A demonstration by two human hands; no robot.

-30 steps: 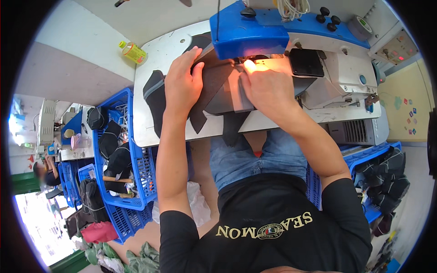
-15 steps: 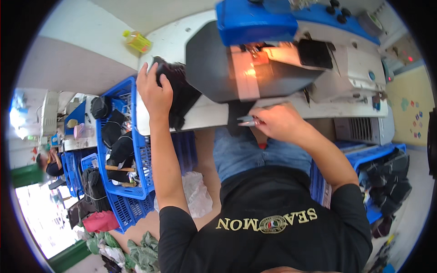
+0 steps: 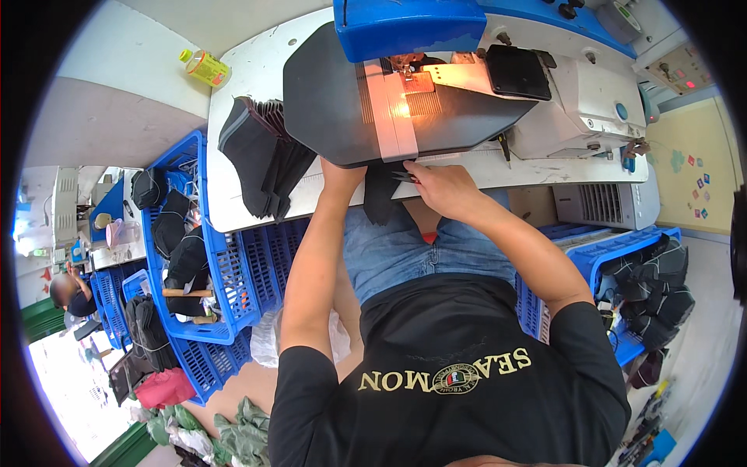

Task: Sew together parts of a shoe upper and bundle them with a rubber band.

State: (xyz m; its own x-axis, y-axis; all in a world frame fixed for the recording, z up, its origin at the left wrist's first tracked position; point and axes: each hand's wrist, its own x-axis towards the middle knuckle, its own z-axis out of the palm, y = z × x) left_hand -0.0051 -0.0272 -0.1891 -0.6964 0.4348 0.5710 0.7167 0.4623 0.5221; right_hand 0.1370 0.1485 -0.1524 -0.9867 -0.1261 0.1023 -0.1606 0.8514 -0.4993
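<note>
My right hand [image 3: 445, 189] is closed around small thread snips [image 3: 403, 177], their two pointed blades reaching left at the table's front edge. Just under the blades, a black fabric piece [image 3: 380, 198] hangs over that edge above my lap. My left hand [image 3: 341, 177] reaches under the near rim of a dark, many-sided plate [image 3: 327, 101], left of the fabric; its fingers are hidden. The plate lies beneath the lit needle area of a sewing machine [image 3: 412, 27] with a blue head. Left of the plate, a fanned stack of black fabric pieces [image 3: 261, 159] rests on the white table.
Blue plastic crates [image 3: 233, 272] with black bundles stand at the left, and another crate [image 3: 622, 257] stands at the right. A black phone-like slab [image 3: 517, 71] lies on the machine. A yellow-labelled bottle [image 3: 205, 68] stands at the far left. Another person [image 3: 74, 292] sits beyond the crates.
My left hand has left the fabric stack and moved right, under the plate's near rim. My right hand with the snips has shifted slightly up toward the plate. The whole view has shifted a little.
</note>
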